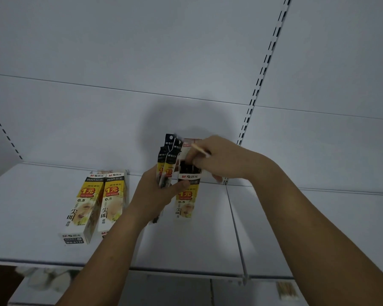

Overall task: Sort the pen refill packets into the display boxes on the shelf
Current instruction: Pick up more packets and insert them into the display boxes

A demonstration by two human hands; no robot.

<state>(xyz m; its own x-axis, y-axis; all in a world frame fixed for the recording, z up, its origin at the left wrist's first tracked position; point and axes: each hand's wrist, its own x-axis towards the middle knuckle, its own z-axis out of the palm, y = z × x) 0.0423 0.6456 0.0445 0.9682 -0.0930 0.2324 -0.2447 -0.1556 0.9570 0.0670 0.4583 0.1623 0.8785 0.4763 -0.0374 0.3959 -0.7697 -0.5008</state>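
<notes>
A person reaches both bare forearms up onto a white metal shelf (42, 217), seen from a head-worn camera looking slightly upward at a plain white back panel (142, 62).

The left hand (155, 193) is closed around a small bunch of pen refill packets (167, 164), black at the top and yellow lower down, which stand upright and fan out above the fingers. The thumb presses across the front of a display box (186, 195) that stands just to the right of the bunch, touching it.

The right hand (217, 160) hovers over the open top of that same box, fingers curled downward into the opening. A thin pale stick (200, 149) is pinched between its fingers. Whether the fingers also grip a packet inside the box cannot be told, because the hand hides the opening.

To the left, well apart from the hands, two more display boxes (97, 202) of the same white, yellow and black design stand side by side, touching each other, leaning back toward the panel.

A slotted upright rail (263, 69) runs diagonally down the back panel on the right, ending behind the right hand. A second slotted rail (3, 131) shows at the far left edge. Below the shelf's front lip, blurred pale items lie on a lower level.
</notes>
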